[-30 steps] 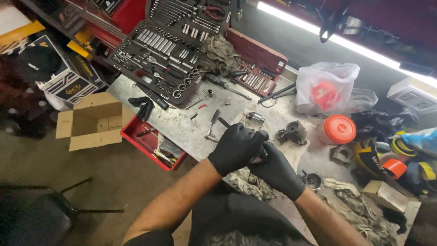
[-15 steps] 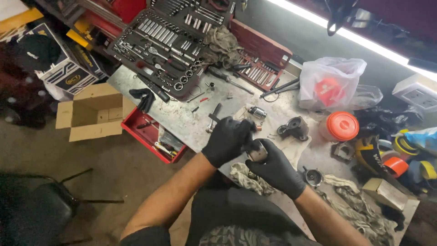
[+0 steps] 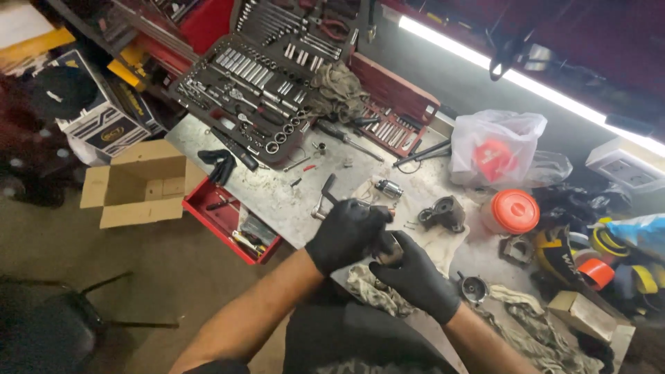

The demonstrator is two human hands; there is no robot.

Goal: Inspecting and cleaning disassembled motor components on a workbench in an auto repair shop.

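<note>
Both gloved hands are closed on a small metal part held just above the near edge of the desk: the left hand wraps its upper end and the right hand cups it from below. It looks like a dense, rigid chunk, probably greasy, so I'd take it around the body with a full grip like this, not by fingertips. It's mostly hidden, so I can't really tell its long axis or heading.
</note>
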